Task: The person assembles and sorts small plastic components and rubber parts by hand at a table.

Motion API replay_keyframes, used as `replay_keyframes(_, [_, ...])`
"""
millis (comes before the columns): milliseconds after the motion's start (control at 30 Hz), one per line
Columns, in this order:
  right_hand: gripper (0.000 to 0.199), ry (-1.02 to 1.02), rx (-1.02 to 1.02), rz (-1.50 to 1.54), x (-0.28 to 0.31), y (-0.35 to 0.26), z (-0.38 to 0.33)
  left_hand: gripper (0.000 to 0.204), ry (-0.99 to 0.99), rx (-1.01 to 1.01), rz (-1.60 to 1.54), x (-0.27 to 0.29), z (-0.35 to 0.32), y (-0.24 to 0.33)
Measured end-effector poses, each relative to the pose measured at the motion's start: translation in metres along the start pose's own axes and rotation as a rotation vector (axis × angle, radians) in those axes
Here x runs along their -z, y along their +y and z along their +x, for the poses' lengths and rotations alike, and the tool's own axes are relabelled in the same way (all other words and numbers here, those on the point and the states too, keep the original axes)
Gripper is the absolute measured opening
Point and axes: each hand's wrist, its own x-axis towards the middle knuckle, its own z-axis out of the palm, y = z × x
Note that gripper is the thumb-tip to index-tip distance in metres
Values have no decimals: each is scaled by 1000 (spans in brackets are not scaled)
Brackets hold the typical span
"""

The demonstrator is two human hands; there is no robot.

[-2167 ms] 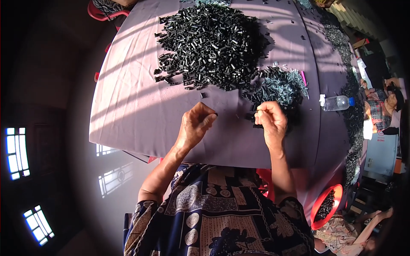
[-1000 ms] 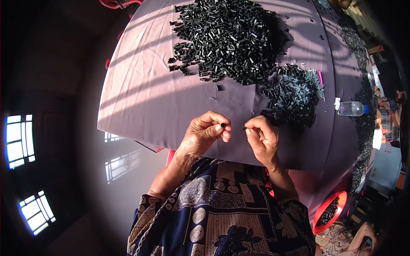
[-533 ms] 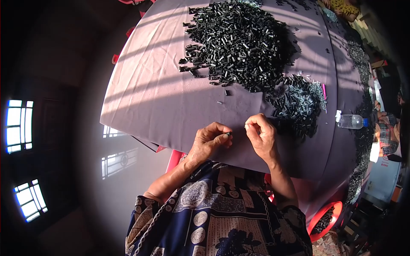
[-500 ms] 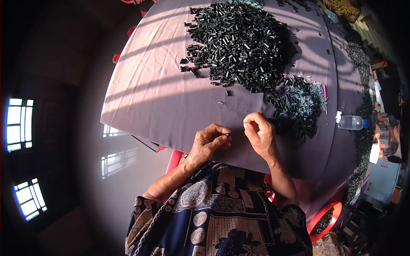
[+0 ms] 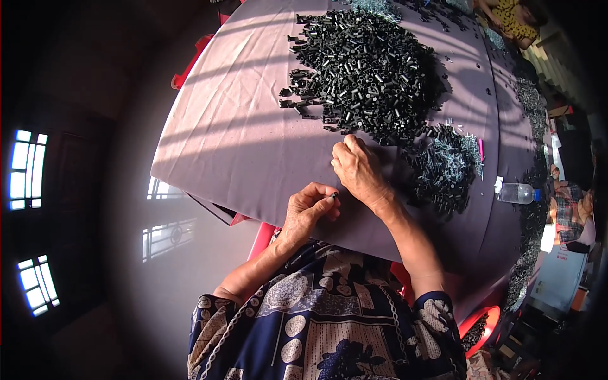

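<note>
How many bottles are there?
1: the blue-capped bottle, on the table to the right of the silvery pile. Others could be hidden in the dark clutter at far right.

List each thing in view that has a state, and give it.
Left hand, pinching a small black part
Right hand, curled; anything held is hidden
Large black pile, loosely heaped
Silvery pieces, loosely heaped
Bottle, blue cap on
Red basin, holding dark parts
Tablecloth, creased

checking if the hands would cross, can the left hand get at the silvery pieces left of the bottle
Probably not directly: the right hand lies between the left hand, which pinches a small dark part, and the silvery pieces.
</note>
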Motion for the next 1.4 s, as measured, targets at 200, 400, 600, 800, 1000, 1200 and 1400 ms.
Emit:
replay_keyframes(200, [7,-93,-347,932,18,15,-13,10,-2,48,-35,1,1,-1])
replay_keyframes(400, [9,-33,-433,1384,44,9,-37,10,-46,58,-102,-17,4,3])
replay_keyframes(600, [10,27,-409,1449,64,12,-57,11,-111,11,-107,-43,7,5])
replay_keyframes(800, [10,71,-406,1488,74,21,-68,11,-123,-7,-103,-62,10,-2])
replay_keyframes(1000, [9,141,-401,1528,68,28,-73,12,-91,10,-112,-68,11,-7])
replay_keyframes(1200, [5,181,-380,1179,65,26,-73,12,-121,22,-86,-68,18,-7])
replay_keyframes(1400, [4,141,-310,936,61,23,-68,12,-114,27,-79,-59,22,-9])
